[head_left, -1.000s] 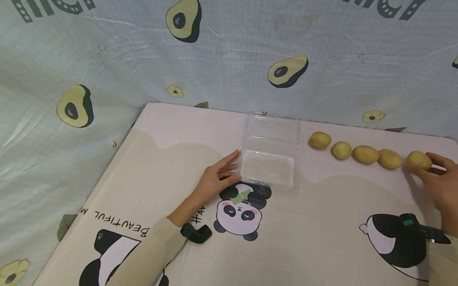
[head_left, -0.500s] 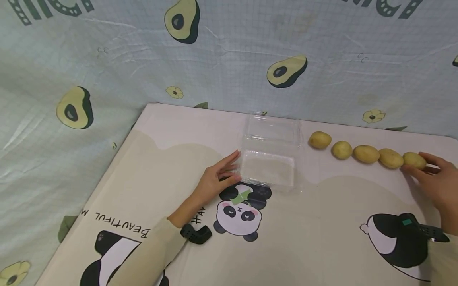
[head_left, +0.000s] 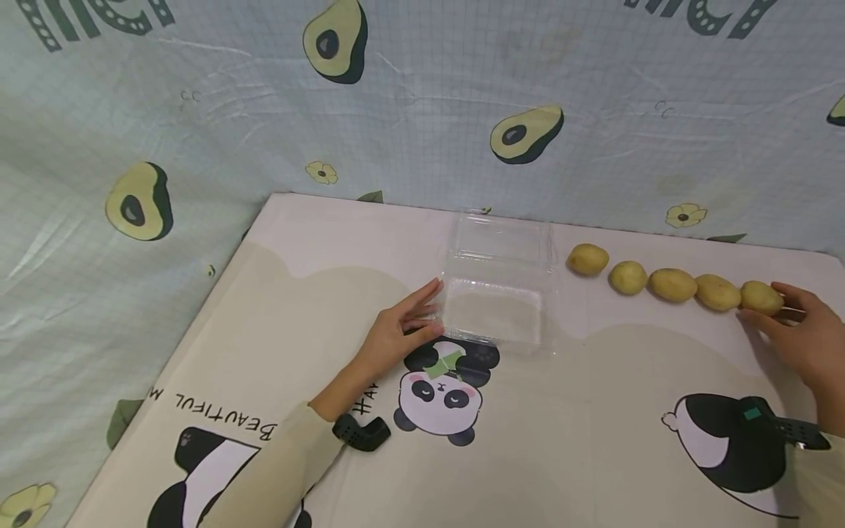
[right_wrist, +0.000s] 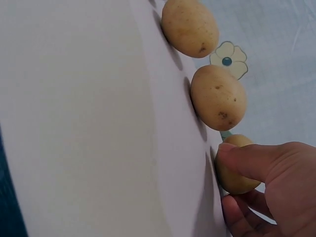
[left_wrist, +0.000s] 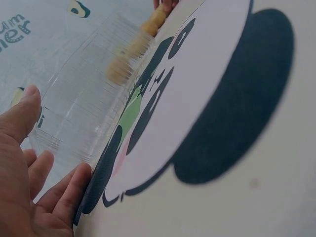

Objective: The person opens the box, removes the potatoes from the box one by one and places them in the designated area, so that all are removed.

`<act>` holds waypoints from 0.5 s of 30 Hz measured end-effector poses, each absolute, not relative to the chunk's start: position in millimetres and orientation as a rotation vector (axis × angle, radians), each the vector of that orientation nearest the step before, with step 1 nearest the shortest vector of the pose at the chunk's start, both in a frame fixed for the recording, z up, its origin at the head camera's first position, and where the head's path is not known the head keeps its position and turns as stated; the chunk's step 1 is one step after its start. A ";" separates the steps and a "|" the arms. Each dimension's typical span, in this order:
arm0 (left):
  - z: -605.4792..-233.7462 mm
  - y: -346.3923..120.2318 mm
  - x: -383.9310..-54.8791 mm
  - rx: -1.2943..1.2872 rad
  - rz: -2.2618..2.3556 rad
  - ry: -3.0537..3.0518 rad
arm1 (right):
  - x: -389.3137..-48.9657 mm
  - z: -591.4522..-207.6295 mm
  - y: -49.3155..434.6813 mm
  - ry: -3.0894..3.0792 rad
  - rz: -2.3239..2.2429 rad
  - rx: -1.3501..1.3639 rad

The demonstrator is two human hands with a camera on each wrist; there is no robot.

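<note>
A clear plastic clamshell box [head_left: 494, 312] stands with its lid folded back at the middle of the table. My left hand [head_left: 399, 326] rests at the box's left side, fingers fairly straight and spread; the left wrist view shows the box wall [left_wrist: 81, 108] beside the fingertips. At the right, several potatoes [head_left: 672, 284] lie in a row. With thumb and fingers my right hand [head_left: 802, 330] holds the rightmost potato [head_left: 761, 298], close against its neighbour [head_left: 717, 292]. In the right wrist view the thumb covers part of the held potato [right_wrist: 237, 173].
A cloth printed with pandas covers the table [head_left: 594, 440]. Behind and to the left hangs a pale curtain [head_left: 422, 132] with avocado prints, meeting the table's back edge. The leftmost potato [head_left: 587, 259] lies a little right of the box lid [head_left: 502, 236].
My right hand has moved the rightmost potato left, closing the gap to the row within the first half second. Since then it has stayed about still. My left hand has not moved.
</note>
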State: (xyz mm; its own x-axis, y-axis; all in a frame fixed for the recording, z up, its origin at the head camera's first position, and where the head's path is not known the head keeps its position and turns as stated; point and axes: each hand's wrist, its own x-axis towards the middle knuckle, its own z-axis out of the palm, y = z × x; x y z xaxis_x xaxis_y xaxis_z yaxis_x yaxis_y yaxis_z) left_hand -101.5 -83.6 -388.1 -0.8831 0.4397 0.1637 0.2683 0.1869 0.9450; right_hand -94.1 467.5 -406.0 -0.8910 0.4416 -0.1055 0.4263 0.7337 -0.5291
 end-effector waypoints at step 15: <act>-420.5 -87.2 -113.4 0.670 1.831 2.274 | -86.6 -406.4 470.7 -2.824 0.747 -0.562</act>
State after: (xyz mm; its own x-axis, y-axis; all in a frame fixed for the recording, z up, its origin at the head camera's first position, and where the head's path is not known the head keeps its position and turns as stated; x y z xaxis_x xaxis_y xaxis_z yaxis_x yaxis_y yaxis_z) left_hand -113.4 -87.2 -420.5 -0.8898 0.4270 0.1613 0.2486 0.1570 0.9558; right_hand -86.6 470.7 -406.4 -0.9153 0.3979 0.0633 0.3146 0.8039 -0.5047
